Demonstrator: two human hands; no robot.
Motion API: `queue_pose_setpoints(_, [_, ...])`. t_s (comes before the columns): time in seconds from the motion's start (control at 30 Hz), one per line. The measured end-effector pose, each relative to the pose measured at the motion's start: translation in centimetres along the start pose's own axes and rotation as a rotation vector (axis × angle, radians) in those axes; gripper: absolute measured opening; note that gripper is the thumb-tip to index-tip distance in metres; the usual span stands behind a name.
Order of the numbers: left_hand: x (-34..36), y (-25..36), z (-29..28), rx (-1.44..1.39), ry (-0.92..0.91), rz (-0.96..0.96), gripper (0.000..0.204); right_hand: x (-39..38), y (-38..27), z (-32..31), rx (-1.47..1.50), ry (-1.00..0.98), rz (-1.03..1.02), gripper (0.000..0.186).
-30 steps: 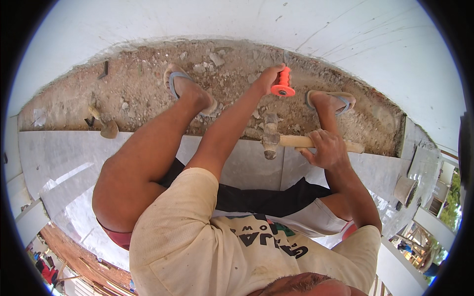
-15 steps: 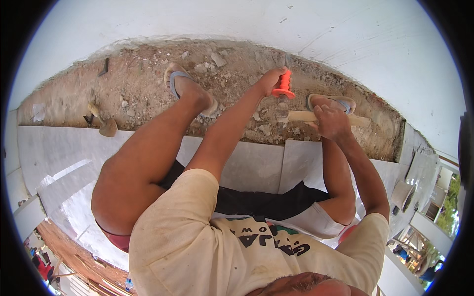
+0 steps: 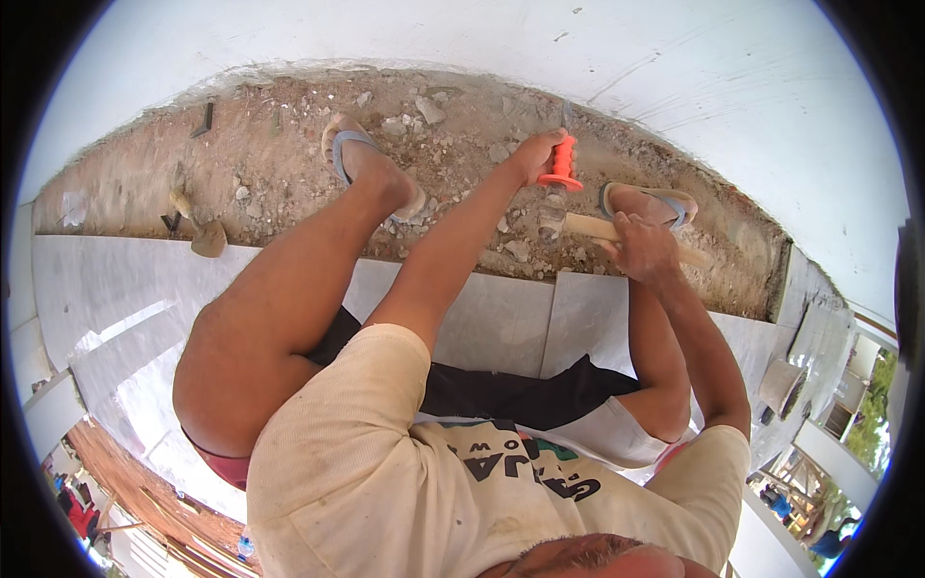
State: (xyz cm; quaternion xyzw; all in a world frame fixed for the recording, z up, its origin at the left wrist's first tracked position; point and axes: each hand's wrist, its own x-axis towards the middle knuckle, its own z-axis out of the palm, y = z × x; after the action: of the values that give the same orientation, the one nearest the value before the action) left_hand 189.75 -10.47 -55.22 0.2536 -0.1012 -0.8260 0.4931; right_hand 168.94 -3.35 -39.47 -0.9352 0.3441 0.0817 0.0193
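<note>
My left hand (image 3: pixel 541 156) is closed round the orange grip of a chisel (image 3: pixel 565 162). The chisel's metal tip points away from me, at the foot of the white wall. In my right hand (image 3: pixel 646 249) is the wooden handle of a hammer (image 3: pixel 552 216), with fingers wrapped about its middle. The hammer's head is at the chisel's near end, just below the round orange guard; whether they touch I cannot tell. Broken rubble and dirt lie under both tools, on the bare strip between wall and tiles.
The white wall (image 3: pixel 462 39) curves along the far side. Grey tiles (image 3: pixel 491 323) cover the floor nearer me. A trowel (image 3: pixel 207 236) lies at the left by the tile edge. My sandalled feet (image 3: pixel 358 154) stand in the rubble. A pale round object (image 3: pixel 782 385) sits at the right.
The hammer's handle now slopes more, its free end lower toward me. The chisel has shifted slightly right. Both hands keep their hold, and the whole view has moved a little.
</note>
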Motion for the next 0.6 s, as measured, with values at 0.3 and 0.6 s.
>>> queue_pose_setpoints(0.3, [-0.2,0.9,-0.3,-0.022,0.011,-0.020,0.032,-2.8,-4.5,-2.5,0.096,-0.116,-0.502,0.034])
queue_pose_setpoints(0.6, [0.7,0.9,-0.4,-0.091,0.018,-0.006,0.033,-2.1,-2.8,-2.7,0.109,-0.036,-0.046,0.034])
